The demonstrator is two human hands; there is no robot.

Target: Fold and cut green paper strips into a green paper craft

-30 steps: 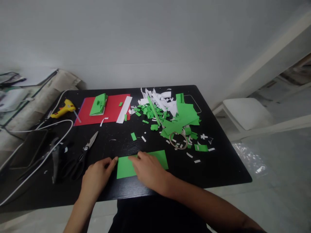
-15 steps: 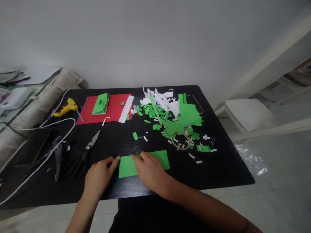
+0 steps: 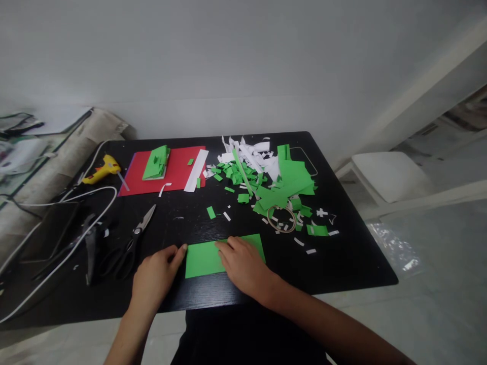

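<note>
A rectangular piece of green paper (image 3: 205, 259) lies flat near the front edge of the black table. My left hand (image 3: 158, 274) is closed at its left end, fingers curled and the thumb tip at the upper left corner. Across the right half of the sheet rests my right hand (image 3: 243, 263), palm down, its fingers stretched along the upper edge. That hand covers part of the paper. Just left of my left hand lie black-handled scissors (image 3: 131, 246) with the blades apart, pointing away from me.
Beyond my hands are a heap of green scraps (image 3: 292, 177), white paper strips (image 3: 249, 154) and a tape ring (image 3: 281, 219). A red sheet (image 3: 178, 175) carries a folded green stack (image 3: 157, 163). To the left are a yellow glue gun (image 3: 102, 171), pliers-like tool (image 3: 90, 248) and white cable (image 3: 101, 218).
My right hand has slid a little to the right along the green paper, baring more of its middle. The left hand stays at the paper's left end.
</note>
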